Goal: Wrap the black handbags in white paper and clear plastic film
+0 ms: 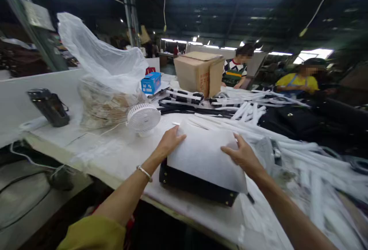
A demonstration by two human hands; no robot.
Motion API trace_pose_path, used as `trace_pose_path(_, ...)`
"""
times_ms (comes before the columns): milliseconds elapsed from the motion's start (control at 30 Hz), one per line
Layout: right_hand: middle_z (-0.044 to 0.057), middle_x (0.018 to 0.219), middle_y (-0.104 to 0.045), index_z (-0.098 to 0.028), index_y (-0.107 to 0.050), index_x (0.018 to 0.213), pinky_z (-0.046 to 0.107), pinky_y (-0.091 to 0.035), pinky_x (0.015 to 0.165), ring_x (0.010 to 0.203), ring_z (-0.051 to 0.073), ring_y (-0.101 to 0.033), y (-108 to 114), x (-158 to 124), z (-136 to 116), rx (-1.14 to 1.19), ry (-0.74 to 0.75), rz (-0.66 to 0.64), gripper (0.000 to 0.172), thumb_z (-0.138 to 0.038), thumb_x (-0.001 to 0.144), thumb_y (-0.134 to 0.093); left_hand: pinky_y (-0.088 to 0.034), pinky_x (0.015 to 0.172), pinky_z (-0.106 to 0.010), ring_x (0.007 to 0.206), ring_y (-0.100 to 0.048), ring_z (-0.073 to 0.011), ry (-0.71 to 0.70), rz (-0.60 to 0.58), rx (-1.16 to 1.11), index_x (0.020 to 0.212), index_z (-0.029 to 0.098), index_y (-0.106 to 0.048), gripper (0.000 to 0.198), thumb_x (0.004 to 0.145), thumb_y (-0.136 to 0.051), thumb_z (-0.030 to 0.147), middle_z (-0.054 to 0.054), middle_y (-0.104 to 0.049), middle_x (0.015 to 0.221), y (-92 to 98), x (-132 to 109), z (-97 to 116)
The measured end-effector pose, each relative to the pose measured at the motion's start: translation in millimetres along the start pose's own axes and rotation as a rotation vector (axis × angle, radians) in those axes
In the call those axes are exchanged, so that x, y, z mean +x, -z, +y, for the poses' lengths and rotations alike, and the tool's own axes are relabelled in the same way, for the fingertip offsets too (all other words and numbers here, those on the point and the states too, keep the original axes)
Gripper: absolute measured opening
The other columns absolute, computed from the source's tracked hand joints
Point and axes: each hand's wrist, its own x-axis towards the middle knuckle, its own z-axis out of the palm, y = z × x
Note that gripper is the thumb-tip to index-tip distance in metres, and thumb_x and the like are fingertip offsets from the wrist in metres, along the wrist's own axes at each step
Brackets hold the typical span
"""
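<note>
A black bag [195, 185] with gold studs lies on its side on the white table [120, 158], near the front edge. A white foam sheet [204, 156] covers most of it. My left hand [170, 141] presses flat on the sheet's left edge, fingers stretched out. My right hand [243, 154] rests on the sheet's right side, fingers spread. A bracelet circles my left wrist.
A small white fan [143, 118] stands left of the bag, beside a clear plastic bag [106, 77] of material. A blue box [151, 82], a cardboard box [199, 73], black-and-white straps [184, 96] and several white strips [301, 154] lie beyond. Two people work at the far right.
</note>
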Motion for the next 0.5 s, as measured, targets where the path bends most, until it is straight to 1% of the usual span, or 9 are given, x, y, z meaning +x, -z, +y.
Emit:
trace_pose_path(100, 0.015, 0.125, -0.065, -0.014, -0.048, 0.139, 0.041, -0.047, 0.096, 0.112, 0.032, -0.062, -15, -3, 14, -0.028, 0.006, 0.015, 0.08, -0.048, 0.069, -0.066, -0.049, 0.077, -0.03, 0.097, -0.069, -0.0263, 0.021, -0.01, 0.045, 0.12, 0.019, -0.055, 0.035, 0.089, -0.058, 0.035, -0.01, -0.073, 0.103, -10.0, -7, -3)
trace_pose_path(167, 0.014, 0.124, -0.065, -0.015, -0.047, 0.14, 0.041, -0.047, 0.096, 0.112, 0.031, -0.062, -23, -2, 20, -0.033, 0.004, 0.019, 0.077, -0.046, 0.072, -0.065, -0.049, 0.077, -0.032, 0.098, -0.068, -0.0286, 0.022, -0.003, 0.073, 0.124, 0.019, -0.053, 0.038, 0.089, -0.058, 0.032, -0.012, -0.073, 0.104, -14.5, -9, -6)
trace_pose_path(267, 0.014, 0.119, -0.067, -0.015, -0.046, 0.141, 0.04, -0.047, 0.095, 0.108, 0.03, -0.064, -28, 3, 20, -0.042, -0.009, 0.006, 0.073, -0.043, 0.075, -0.064, -0.05, 0.08, -0.036, 0.101, -0.068, -0.0303, 0.008, 0.017, 0.114, 0.126, 0.019, -0.051, 0.038, 0.091, -0.056, 0.031, -0.013, -0.072, 0.106, -17.8, -9, -9)
trace_pose_path(367, 0.013, 0.114, -0.069, -0.016, -0.045, 0.142, 0.039, -0.047, 0.092, 0.102, 0.029, -0.066, -31, 8, 18, -0.09, 0.01, -0.034, 0.07, -0.038, 0.078, -0.063, -0.052, 0.081, -0.04, 0.099, -0.068, -0.0318, -0.009, 0.039, 0.155, 0.131, 0.017, -0.048, 0.042, 0.091, -0.056, 0.029, -0.014, -0.07, 0.108, -18.6, -10, -8)
trace_pose_path(433, 0.012, 0.112, -0.069, -0.018, -0.045, 0.142, 0.04, -0.048, 0.092, 0.1, 0.03, -0.066, -34, 8, 18, -0.144, 0.038, -0.063, 0.066, -0.036, 0.08, -0.062, -0.051, 0.086, -0.042, 0.107, -0.065, -0.0321, -0.035, 0.072, 0.18, 0.138, 0.018, -0.042, 0.051, 0.09, -0.058, 0.025, -0.016, -0.063, 0.127, -17.4, -12, -7)
trace_pose_path(500, 0.012, 0.111, -0.07, -0.02, -0.045, 0.142, 0.04, -0.048, 0.091, 0.1, 0.03, -0.067, -37, 7, 21, -0.196, 0.06, -0.082, 0.064, -0.034, 0.082, -0.061, -0.048, 0.097, -0.044, 0.123, -0.055, -0.0325, -0.128, 0.136, 0.217, 0.143, 0.02, -0.039, 0.06, 0.088, -0.061, 0.019, -0.016, -0.044, 0.149, -13.8, -16, -4)
